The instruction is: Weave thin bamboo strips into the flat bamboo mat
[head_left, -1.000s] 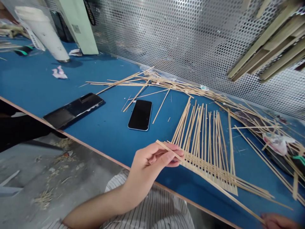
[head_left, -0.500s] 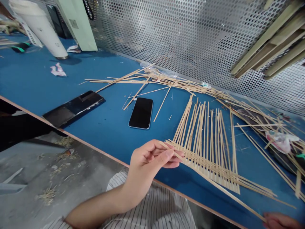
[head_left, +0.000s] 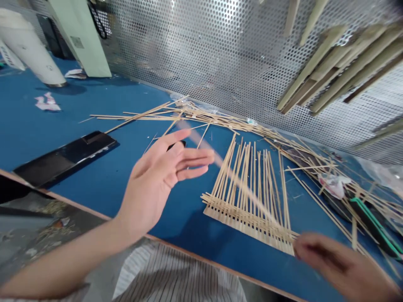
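Note:
A partly woven mat of thin bamboo strips [head_left: 248,193] lies on the blue table [head_left: 103,180]. My left hand [head_left: 163,172] hovers above the table left of the mat, palm up, fingers stretched out and holding nothing. My right hand [head_left: 340,264] is at the lower right, blurred, by the mat's near right corner. A long bamboo strip [head_left: 226,167], smeared by motion, runs from it up and left across the mat. The right hand's fingers seem closed on the strip's end. A black phone [head_left: 176,145] is mostly hidden behind my left hand.
Loose bamboo strips [head_left: 220,119] lie heaped along the perforated metal wall [head_left: 204,54] and to the right. A black flat tray [head_left: 63,157] lies at the left. A white cylinder [head_left: 31,54] stands far left. A green-handled tool [head_left: 374,218] lies at the right. Wooden slats [head_left: 343,63] hang on the wall.
My left hand has let go of the long strip, opened and lifted to the left. The right hand has swung the strip up across the mat. The view has shifted right.

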The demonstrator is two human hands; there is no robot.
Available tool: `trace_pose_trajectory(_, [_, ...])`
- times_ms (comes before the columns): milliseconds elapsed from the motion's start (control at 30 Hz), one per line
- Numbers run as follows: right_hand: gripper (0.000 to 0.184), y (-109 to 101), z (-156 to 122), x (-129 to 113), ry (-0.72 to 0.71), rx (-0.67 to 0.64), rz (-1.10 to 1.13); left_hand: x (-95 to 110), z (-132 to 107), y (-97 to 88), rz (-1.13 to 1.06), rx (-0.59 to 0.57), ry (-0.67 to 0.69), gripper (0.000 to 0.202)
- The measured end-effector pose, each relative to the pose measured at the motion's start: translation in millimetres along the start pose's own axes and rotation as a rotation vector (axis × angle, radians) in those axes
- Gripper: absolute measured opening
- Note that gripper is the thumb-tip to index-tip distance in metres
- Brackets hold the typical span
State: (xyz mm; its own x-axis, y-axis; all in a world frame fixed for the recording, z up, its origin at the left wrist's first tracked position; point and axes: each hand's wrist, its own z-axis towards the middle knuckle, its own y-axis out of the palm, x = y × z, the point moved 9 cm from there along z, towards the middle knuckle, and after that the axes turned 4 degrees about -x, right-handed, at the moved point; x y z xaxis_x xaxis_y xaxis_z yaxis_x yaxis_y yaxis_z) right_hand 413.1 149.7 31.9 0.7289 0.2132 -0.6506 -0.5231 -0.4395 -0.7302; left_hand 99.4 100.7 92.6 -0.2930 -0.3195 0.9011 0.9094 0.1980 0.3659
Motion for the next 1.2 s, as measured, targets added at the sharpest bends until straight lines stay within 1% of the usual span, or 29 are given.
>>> trace_pose_trajectory(33, [0.017, -6, 10, -17, 0.028, 0.031, 0.083, 1, 8, 5.8, 0.067, -0.031, -0.007, 0.028])
trace_pose_trajectory(67, [0.02, -13, 20, -33, 0.055, 0.094, 0.173, -4, 15, 15.4, 0.163, -0.097, -0.052, 0.027])
trace_pose_trajectory(100, [0.024, -16, 31, -51, 0.032, 0.115, 0.293, -12, 20, 27.0, 0.271, -0.184, -0.112, 0.026])
trace_pose_trajectory(133, [0.025, -18, 41, -71, -0.029, 0.125, 0.41, -21, 22, 39.7, 0.378, -0.29, -0.175, 0.025])
trace_pose_trajectory(200, [0.024, -20, 59, -104, -0.158, 0.126, 0.555, -38, 20, 62.6, 0.54, -0.496, -0.266, 0.025])
trace_pose_trajectory(233, [0.023, -19, 66, -116, -0.202, 0.118, 0.613, -43, 18, 71.5, 0.579, -0.571, -0.28, 0.024])
trace_pose_trajectory(300, [0.021, -16, 79, -129, -0.256, 0.093, 0.716, -48, 17, 83.5, 0.608, -0.653, -0.282, 0.023])
trace_pose_trajectory(367, [0.019, -11, 88, -133, -0.279, 0.058, 0.778, -50, 19, 89.0, 0.577, -0.668, -0.288, 0.023])
trace_pose_trajectory(433, [0.019, -8, 94, -132, -0.285, 0.034, 0.785, -52, 22, 92.2, 0.46, -0.659, -0.311, 0.022])
trace_pose_trajectory(500, [0.018, -10, 98, -127, -0.28, 0.053, 0.762, -55, 27, 94.6, 0.326, -0.646, -0.335, 0.021])
trace_pose_trajectory(567, [0.018, -16, 100, -123, -0.275, 0.096, 0.736, -58, 32, 96.5, 0.265, -0.64, -0.348, 0.018])
trace_pose_trajectory(633, [0.017, -23, 102, -119, -0.267, 0.122, 0.729, -61, 38, 97.0, 0.275, -0.628, -0.35, 0.017])
trace_pose_trajectory(767, [0.016, -34, 106, -115, -0.27, 0.15, 0.701, -67, 44, 94.9, 0.314, -0.594, -0.377, 0.021])
trace_pose_trajectory(867, [0.015, -39, 108, -113, -0.288, 0.168, 0.663, -71, 46, 93.3, 0.287, -0.595, -0.392, 0.02])
trace_pose_trajectory(933, [0.014, -37, 111, -112, -0.287, 0.158, 0.649, -74, 46, 92.2, 0.263, -0.605, -0.401, 0.016])
trace_pose_trajectory(1067, [0.009, -30, 113, -111, -0.261, 0.124, 0.607, -81, 43, 94.2, 0.269, -0.688, -0.446, 0.015])
trace_pose_trajectory(1100, [0.008, -29, 113, -113, -0.257, 0.116, 0.596, -81, 44, 94.2, 0.275, -0.694, -0.445, 0.015])
trace_pose_trajectory(1200, [0.007, -23, 111, -118, -0.25, 0.056, 0.573, -78, 50, 89.2, 0.304, -0.623, -0.393, 0.016])
